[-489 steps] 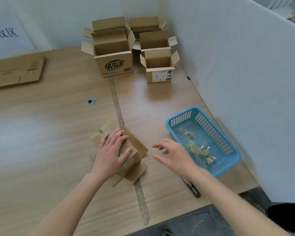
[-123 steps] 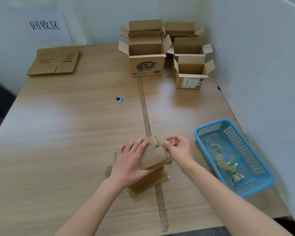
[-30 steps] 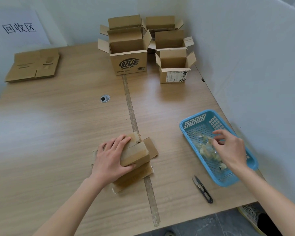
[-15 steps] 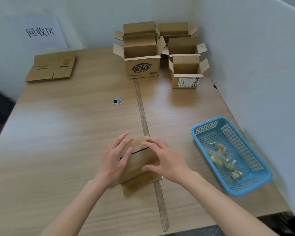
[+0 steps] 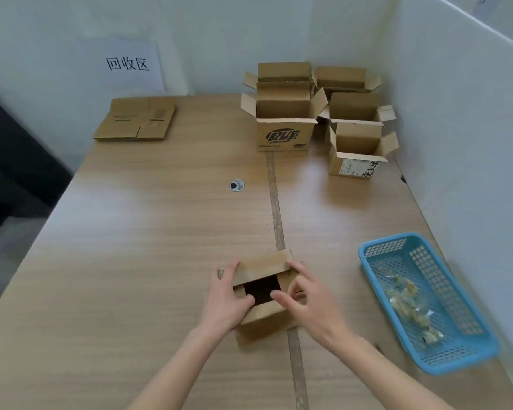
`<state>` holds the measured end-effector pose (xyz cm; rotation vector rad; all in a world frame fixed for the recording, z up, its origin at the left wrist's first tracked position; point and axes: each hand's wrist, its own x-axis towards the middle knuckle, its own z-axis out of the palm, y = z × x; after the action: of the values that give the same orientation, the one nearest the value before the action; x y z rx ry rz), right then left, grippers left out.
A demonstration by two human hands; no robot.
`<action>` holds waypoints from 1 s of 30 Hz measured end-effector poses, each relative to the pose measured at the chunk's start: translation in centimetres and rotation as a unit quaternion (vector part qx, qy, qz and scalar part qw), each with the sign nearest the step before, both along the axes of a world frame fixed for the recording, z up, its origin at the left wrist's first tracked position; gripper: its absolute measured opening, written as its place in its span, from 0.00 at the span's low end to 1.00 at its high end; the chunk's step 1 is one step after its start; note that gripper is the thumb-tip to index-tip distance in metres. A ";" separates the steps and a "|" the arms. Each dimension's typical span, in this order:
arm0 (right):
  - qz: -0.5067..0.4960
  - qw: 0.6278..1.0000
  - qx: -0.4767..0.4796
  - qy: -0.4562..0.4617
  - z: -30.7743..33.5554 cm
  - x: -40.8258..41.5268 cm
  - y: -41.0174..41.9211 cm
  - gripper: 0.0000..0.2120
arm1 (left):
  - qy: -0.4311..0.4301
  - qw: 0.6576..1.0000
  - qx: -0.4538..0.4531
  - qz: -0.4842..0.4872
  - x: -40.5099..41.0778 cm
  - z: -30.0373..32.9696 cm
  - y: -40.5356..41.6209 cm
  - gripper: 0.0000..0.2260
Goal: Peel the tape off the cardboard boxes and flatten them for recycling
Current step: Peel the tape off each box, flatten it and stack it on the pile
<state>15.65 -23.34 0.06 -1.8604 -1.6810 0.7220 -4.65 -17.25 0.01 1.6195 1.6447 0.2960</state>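
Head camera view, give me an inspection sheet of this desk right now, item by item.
Surface: wooden table, a strip down its middle.
Job's things: small box between both hands, top partly open; open boxes at the far side; flattened box far left.
Clutter: blue basket holding tape scraps.
Grippers: left hand grips the box's left side; right hand at its right flap.
Cables: nothing seen; grommet hole.
Surroundings: white partition, wall sign.

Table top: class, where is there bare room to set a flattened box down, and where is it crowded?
Bare wood lies left of the centre seam, between the flat cardboard and the left hand. Crowded: open boxes at the far right, blue basket near right.
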 end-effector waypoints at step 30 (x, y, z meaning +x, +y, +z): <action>-0.161 0.910 -0.171 0.343 3.4 5.5 1.6 0.35 | 0.039 0.883 0.339 -0.322 -5.2 2.4 -0.9 0.18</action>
<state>21.14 -21.73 3.46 -1.7364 -0.8161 1.3872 -9.86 -18.19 2.41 2.6279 0.9873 0.4917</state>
